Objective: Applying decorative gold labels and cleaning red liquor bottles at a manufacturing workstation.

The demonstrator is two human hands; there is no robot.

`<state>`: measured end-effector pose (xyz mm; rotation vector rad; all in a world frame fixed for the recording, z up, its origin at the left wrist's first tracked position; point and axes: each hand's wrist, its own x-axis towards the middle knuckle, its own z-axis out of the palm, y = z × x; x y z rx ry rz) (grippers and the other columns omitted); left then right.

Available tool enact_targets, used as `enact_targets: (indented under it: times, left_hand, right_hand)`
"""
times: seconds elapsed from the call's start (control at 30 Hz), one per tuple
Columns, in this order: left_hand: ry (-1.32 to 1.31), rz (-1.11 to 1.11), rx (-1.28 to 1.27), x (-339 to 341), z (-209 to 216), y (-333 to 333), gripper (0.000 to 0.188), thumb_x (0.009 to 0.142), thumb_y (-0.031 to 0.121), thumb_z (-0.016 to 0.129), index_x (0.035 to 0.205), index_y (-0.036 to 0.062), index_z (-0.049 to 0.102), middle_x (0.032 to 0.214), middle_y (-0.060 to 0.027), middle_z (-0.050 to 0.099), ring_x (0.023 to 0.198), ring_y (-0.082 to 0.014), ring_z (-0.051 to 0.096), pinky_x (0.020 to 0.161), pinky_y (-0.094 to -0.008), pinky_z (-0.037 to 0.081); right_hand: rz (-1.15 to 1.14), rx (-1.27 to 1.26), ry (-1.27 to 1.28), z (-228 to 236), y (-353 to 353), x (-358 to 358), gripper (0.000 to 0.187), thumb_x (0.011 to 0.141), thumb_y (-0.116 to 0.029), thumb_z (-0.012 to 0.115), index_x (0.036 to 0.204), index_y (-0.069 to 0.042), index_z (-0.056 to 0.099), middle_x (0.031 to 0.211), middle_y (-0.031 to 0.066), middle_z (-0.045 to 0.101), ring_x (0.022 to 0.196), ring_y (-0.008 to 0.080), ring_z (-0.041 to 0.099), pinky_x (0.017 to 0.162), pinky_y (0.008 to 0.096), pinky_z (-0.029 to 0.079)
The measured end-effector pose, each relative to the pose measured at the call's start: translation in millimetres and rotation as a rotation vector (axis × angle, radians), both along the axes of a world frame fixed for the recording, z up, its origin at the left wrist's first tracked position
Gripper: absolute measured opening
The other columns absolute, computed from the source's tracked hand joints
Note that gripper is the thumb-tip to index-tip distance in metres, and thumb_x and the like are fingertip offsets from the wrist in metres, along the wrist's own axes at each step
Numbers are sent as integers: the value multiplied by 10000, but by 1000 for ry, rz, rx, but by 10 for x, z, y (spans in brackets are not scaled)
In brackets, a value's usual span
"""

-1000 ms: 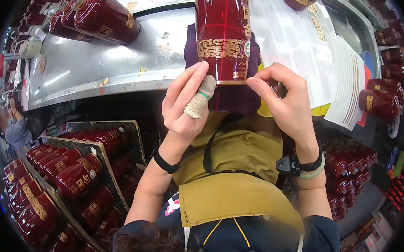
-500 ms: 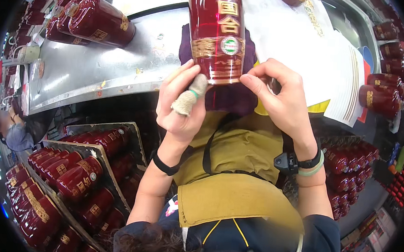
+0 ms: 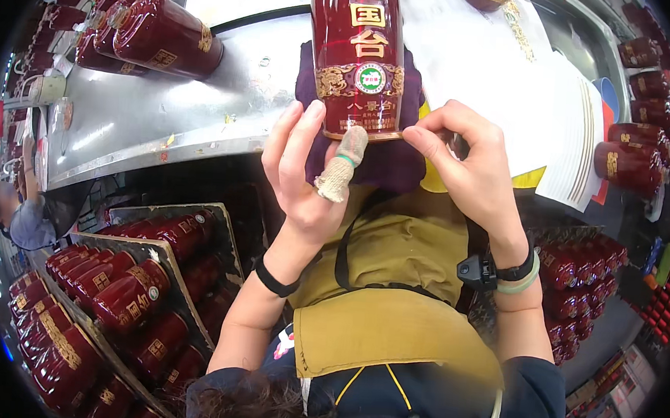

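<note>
A dark red glossy bottle (image 3: 357, 59) with gold lettering and a round green-and-white emblem lies on a dark purple cloth (image 3: 412, 90), its base toward me; its top runs out of the picture. My left hand (image 3: 304, 180) is at the base's left, with the fingers stretched out and apart. Its thumb, in a knitted finger cover (image 3: 338, 170) with a green band, touches the bottle's lower end. At the base's right corner, my right hand (image 3: 474, 160) has thumb and forefinger pinched together against the edge. Whatever lies between those fingertips is hidden.
Several similar bottles (image 3: 168, 38) lie at the table's left (image 3: 122, 136). White paper sheets (image 3: 476, 79) cover the right side, with more bottles (image 3: 629, 163) beyond. Loaded bottle racks (image 3: 131, 296) stand low on both sides. Another person (image 3: 31, 219) is at far left.
The bottle has turned about its length, bringing its lettering and emblem leftward into fuller view. My left fingers have lifted off its side, and the covered thumb has slid rightward along the base.
</note>
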<state>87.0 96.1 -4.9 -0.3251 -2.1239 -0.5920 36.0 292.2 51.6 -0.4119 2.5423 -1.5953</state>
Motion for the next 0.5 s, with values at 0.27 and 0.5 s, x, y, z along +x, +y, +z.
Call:
enact_targets:
  times: [0.27,0.5]
  left_hand:
    - [-16,-153,127,-112,24,-66,320,809,-97,804,1118,-53,730,1134,-151,747,1068,-338,719,876,-391,610]
    - [-33,-122,156,-60,-5,-81,366,821,-110,786,1176,-88,698,1186,-169,722,1092,-338,705,932,-388,588]
  right_hand:
    - [2,-32,-9,-13,-26,26,161,899,-130,785,887,19,725,756,79,636,636,150,527,610,309,427]
    - [-19,-16,13,9,-30,40,157,896,-123,785,879,19,721,751,77,630,635,153,513,604,312,416]
